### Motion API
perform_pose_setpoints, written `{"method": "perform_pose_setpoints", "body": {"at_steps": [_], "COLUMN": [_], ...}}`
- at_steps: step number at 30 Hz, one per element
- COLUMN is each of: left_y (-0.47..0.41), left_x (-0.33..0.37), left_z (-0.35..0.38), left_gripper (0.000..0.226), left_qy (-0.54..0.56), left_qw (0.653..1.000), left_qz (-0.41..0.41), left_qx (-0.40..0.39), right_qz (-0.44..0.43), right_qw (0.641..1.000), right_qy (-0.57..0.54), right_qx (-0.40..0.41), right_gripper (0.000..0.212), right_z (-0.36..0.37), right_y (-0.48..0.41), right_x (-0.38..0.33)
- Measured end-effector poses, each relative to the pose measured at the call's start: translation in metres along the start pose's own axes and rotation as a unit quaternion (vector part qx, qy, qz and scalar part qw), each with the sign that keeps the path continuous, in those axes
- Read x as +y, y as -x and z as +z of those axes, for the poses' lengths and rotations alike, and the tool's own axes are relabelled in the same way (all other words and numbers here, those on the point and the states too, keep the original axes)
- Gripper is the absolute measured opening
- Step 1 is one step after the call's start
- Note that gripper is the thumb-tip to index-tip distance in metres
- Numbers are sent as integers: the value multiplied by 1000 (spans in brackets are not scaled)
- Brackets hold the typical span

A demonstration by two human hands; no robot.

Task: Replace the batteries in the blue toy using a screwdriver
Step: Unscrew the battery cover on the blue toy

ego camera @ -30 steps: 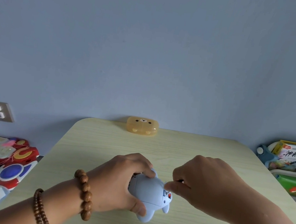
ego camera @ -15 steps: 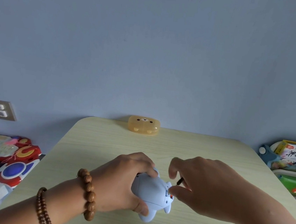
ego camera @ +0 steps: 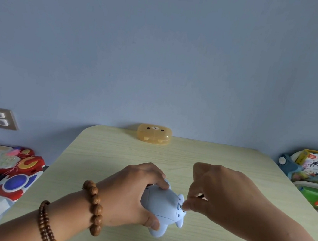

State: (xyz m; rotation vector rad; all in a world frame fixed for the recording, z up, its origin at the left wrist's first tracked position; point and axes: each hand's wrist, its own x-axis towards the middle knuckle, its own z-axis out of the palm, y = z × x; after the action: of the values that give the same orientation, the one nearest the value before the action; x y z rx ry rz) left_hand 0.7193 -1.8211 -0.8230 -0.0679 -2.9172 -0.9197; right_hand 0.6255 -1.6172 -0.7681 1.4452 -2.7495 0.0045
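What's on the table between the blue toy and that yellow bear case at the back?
Nothing: in the head view, bare table runs from the blue toy to the yellow bear case.

Soft, even daylight leaves only faint shadows on the surface (ego camera: 111, 154) just under the hands. Wide-angle distortion bends its far edge beyond them, and clutter far left of the hands is blurred.

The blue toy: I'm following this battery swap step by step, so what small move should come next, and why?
Probably keep turning the small tool at the toy's end. The left hand clamps the blue toy on the table, and the right hand pinches something thin and dark against the toy's right end. No cover or loose screw shows yet, so the fastening likely isn't undone.
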Motion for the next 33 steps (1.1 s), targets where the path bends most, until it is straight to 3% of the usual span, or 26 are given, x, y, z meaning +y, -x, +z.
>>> {"method": "perform_pose_setpoints", "body": {"at_steps": [6, 11, 14, 19, 33], "left_y": [-1, -2, -2, -1, -1], "left_x": [-2, -4, -6, -6, -8], "left_z": [0, 0, 1, 1, 0], "left_gripper": [69, 70, 71, 68, 68], "left_qy": [-14, -12, -10, -10, -6], "left_qw": [1000, 1000, 1000, 1000, 1000], "left_qz": [3, 7, 8, 9, 9], "left_qx": [-2, -1, 1, 3, -2], "right_qz": [10, 131, 173, 185, 156], "right_qw": [999, 983, 974, 967, 974], "right_qy": [-12, -97, -117, -142, -103], "right_qx": [33, 83, 89, 101, 126], "right_gripper": [31, 20, 26, 43, 35], "right_z": [12, 37, 60, 82, 92], "right_y": [13, 25, 29, 28, 27], "right_x": [1, 9, 11, 9, 11]}}
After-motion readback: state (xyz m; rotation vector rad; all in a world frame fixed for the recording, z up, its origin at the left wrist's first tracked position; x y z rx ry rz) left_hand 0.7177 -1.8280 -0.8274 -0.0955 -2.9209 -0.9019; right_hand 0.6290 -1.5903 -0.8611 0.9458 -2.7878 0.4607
